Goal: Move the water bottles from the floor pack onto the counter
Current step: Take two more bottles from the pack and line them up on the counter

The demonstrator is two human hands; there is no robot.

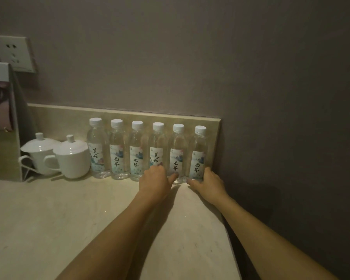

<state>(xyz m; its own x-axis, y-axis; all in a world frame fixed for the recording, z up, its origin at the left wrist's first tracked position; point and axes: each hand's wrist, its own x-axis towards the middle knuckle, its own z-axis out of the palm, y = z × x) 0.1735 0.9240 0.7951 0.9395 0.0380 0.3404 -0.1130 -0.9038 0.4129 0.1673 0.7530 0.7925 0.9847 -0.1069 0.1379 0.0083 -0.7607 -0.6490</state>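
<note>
Several clear water bottles with white caps and printed labels stand upright in a row on the pale counter [69,219], against the low backsplash [69,116]. My left hand [156,182] wraps the base of the fourth bottle from the left [157,146], and its thumb reaches across to the foot of the fifth bottle [177,150]. My right hand [207,181] holds the base of the rightmost bottle [199,152], thumb in front and fingers on its right side. The floor pack is out of view.
Two white lidded cups [73,158] stand left of the bottle row, next to an upright display card [2,122]. A wall socket [14,53] sits above them. The counter ends at its right edge [226,229], just beside the rightmost bottle, with a dark wall beyond.
</note>
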